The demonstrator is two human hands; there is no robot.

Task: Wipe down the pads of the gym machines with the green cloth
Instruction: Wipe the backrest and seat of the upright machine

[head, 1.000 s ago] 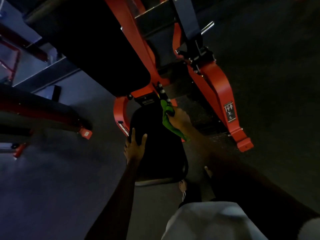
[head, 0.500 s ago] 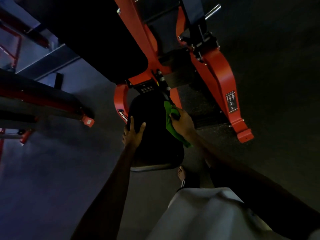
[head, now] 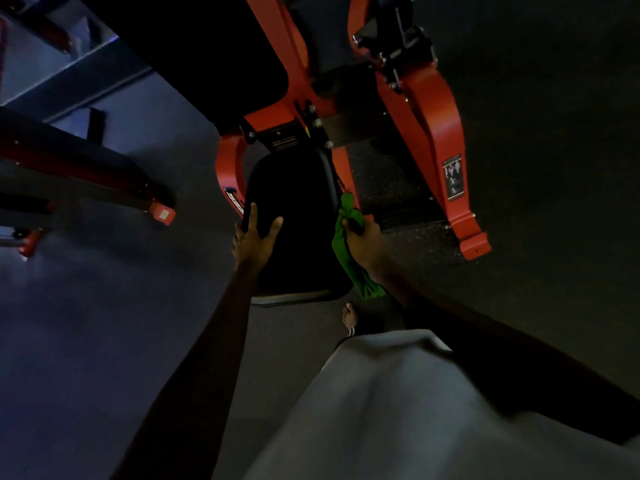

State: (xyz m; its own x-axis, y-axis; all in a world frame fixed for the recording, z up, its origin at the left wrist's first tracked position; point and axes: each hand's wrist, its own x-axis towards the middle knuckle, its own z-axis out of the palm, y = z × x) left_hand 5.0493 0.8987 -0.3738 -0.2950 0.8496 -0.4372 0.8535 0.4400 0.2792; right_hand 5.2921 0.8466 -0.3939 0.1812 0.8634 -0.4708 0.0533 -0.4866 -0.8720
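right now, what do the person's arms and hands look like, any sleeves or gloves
The left forearm and right forearm are bare, with no sleeves in view. The left hand and right hand wear no gloves; no watch, ring or band shows, though the light is dim. A light grey garment covers the body.

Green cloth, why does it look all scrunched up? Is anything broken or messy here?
Nothing looks broken or spilled. The green cloth is just bunched in the right hand, at the right edge of the black seat pad. The left hand rests on the pad.
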